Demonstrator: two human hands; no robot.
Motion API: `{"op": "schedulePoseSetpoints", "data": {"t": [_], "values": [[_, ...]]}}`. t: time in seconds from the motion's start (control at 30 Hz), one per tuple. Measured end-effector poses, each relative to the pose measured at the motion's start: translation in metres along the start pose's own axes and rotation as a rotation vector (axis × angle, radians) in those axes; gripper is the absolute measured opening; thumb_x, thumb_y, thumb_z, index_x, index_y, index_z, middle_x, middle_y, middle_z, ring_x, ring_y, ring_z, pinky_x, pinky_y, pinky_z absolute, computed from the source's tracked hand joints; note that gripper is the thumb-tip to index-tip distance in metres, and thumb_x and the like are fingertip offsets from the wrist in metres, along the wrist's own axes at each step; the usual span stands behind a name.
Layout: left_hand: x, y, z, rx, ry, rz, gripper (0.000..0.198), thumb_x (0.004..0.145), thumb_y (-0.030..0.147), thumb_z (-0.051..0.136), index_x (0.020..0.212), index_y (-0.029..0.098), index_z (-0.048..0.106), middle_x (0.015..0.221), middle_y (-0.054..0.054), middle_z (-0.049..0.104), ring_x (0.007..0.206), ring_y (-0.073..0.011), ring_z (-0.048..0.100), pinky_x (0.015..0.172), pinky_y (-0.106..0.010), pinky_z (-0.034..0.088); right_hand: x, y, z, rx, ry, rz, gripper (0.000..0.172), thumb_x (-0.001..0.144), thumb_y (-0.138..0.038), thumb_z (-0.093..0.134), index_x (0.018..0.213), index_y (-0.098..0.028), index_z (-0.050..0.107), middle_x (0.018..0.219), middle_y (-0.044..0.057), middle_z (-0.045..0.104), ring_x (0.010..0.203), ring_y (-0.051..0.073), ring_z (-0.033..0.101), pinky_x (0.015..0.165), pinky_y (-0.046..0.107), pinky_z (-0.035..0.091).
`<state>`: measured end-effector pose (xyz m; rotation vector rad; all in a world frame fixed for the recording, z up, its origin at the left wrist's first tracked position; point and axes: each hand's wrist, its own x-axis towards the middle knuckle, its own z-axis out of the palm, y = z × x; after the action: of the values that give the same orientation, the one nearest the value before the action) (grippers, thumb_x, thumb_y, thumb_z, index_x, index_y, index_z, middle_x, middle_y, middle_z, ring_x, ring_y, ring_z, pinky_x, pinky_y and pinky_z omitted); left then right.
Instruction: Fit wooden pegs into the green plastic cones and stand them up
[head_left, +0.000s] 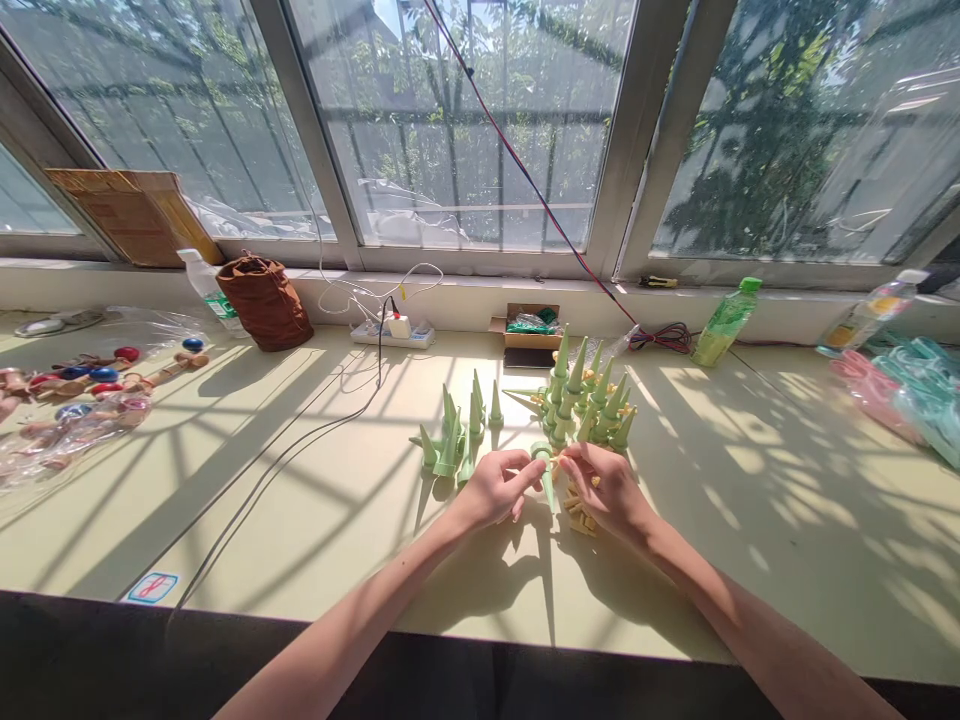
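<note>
Green cone sits between left hand and right hand, tip slanting down toward the wearer; the left, nearer, closes thumb and finger on its base, the right pinches a yellow piece beside it. Sunlit, shadow-striped table beneath; windows beyond both hands.

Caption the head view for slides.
At a sunlit table, the left hand holds a green cone, the right hand close by.

I stood in what looked like a small workroom: matching green cones crowded a long table under wide windows, near a power strip and cardboard box.
</note>
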<state>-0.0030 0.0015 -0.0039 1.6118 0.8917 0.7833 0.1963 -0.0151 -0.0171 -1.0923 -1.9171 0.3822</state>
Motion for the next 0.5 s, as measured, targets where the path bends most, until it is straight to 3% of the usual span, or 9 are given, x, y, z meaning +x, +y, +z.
{"op": "schedulePoseSetpoints", "data": {"t": [0.17,0.5], "values": [[0.0005,-0.0078,-0.0013,0.054,0.006,0.047,0.036,0.087,0.049,0.061,0.076,0.015,0.054,0.070,0.000,0.057,0.039,-0.0083,0.052,0.034,-0.020,0.035,0.0002,-0.0003,-0.0007,-0.008,-0.015,-0.009,0.026,0.097,-0.030,0.043,0.079,-0.017,0.057,0.065,0.003,0.061,0.053,0.014,0.050,0.053,0.026,0.040],[-0.0032,-0.0003,-0.0002,0.173,0.051,0.124,0.029,0.087,0.043,0.062,0.082,0.015,0.056,0.074,0.000,0.060,0.045,-0.0060,0.047,0.040,-0.019,0.034,-0.0008,0.0009,0.0009,0.050,-0.051,0.060,0.033,0.098,-0.036,0.042,0.069,-0.019,0.046,0.058,-0.003,0.045,0.050,0.010,0.036,0.050,0.025,0.032]]}}
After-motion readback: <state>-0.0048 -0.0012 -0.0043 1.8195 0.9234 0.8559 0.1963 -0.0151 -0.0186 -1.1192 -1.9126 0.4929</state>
